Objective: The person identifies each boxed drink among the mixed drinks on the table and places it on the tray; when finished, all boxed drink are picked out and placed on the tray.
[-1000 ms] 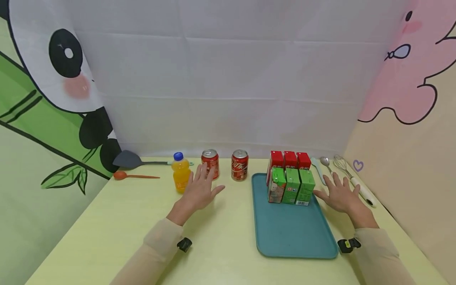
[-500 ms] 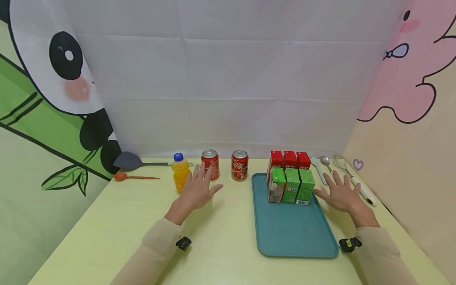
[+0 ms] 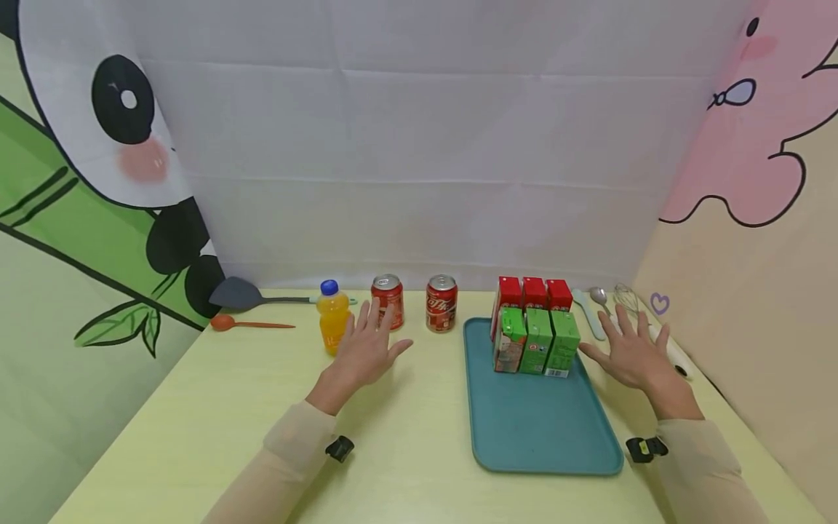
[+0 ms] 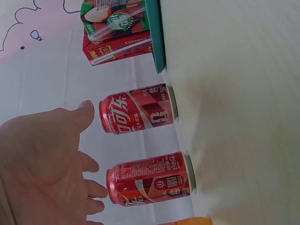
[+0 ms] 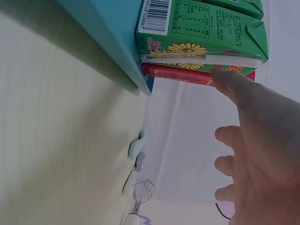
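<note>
My left hand [image 3: 364, 352] hovers over the table with its fingers spread, holding nothing. Just beyond it stand an orange juice bottle [image 3: 332, 320] with a blue cap and a red cola can [image 3: 388, 292]; a second cola can [image 3: 441, 304] is to their right. To the right of the tray my right hand [image 3: 633, 355] is also spread and holds nothing. Its thumb is close to the nearest green drink carton [image 5: 206, 35]; whether they touch I cannot tell. Green cartons [image 3: 538, 340] stand in front of red cartons [image 3: 533, 292] at the tray's far end.
The teal tray [image 3: 543, 429] lies right of centre. A dark spatula [image 3: 237, 293] and an orange spoon [image 3: 225, 322] lie at the back left. Along the right edge are a pale green utensil [image 3: 589, 314], a metal spoon [image 3: 599, 295] and a whisk [image 5: 143, 191].
My right hand has shifted slightly right and up, now covering part of the whisk in the head view. The left hand stays almost in place; the objects have not moved.
</note>
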A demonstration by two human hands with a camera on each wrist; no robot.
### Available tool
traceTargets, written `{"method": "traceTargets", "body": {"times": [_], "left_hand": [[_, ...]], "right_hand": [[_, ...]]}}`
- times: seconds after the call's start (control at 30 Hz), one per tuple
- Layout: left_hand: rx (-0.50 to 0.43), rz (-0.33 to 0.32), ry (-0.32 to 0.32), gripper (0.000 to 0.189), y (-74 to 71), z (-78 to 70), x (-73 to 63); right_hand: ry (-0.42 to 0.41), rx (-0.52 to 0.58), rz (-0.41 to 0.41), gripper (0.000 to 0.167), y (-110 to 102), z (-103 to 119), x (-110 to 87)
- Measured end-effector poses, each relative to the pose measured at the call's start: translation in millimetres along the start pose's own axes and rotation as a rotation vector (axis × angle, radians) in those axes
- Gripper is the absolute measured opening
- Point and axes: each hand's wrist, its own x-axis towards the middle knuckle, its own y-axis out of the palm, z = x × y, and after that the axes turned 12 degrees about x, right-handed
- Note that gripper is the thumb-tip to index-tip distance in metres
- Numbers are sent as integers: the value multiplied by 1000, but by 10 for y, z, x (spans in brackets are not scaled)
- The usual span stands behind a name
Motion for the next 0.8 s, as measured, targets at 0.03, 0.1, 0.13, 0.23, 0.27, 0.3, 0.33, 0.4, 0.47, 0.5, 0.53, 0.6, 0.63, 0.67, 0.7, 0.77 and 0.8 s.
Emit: {"method": "traceTargets", "body": {"times": [0.03,0.1,0.13,0.23,0.27,0.3,0.33,0.4,0.47,0.5,0.53,0.6,0.63,0.67,0.7,0.77,0.8], "left_hand": [[1,-3,-2,81,5,-2,0],[5,-8,-7,81,19,-6,-1],[6,-6,-10,82,27,-9,-3],[6,-2,-17,83,49,-16,-2],[5,2,-20,83,52,-18,-2],[-2,-2,-19,83,53,-16,-2],[0,0,-22,83,52,-13,-3],[-2,-7,-25,83,45,2,-8],[5,-6,-28,83,34,19,-17],[6,-7,-27,84,29,28,-21],[11,-2,-26,84,24,34,-24],[17,4,-18,85,20,43,-30],[18,6,-14,85,18,44,-30],[16,6,-11,85,16,44,-30],[15,5,-9,85,16,44,-30],[13,5,-10,85,18,42,-31],[13,3,-10,85,19,41,-31]], "right_hand": [[-1,-6,-2,93,-1,5,2],[-4,-13,-8,93,-8,12,2],[-4,-15,-9,93,-11,14,0],[-6,-19,-6,93,-31,19,-15],[-7,-19,-5,93,-39,21,-20],[-8,-18,-5,93,-43,24,-24],[-8,-14,-3,93,-45,28,-26],[-14,-8,-2,93,-43,38,-26],[-20,-5,-2,93,-35,48,-24],[-22,-4,-1,93,-30,51,-22],[-24,-3,-2,93,-26,53,-20],[-25,-3,-1,93,-19,53,-15],[-25,-5,-2,93,-20,51,-13],[-25,-4,-2,92,-21,48,-10],[-26,-3,-1,92,-22,45,-7],[-29,-3,-1,92,-24,41,-3],[-30,-3,-2,92,-26,41,-2]]}}
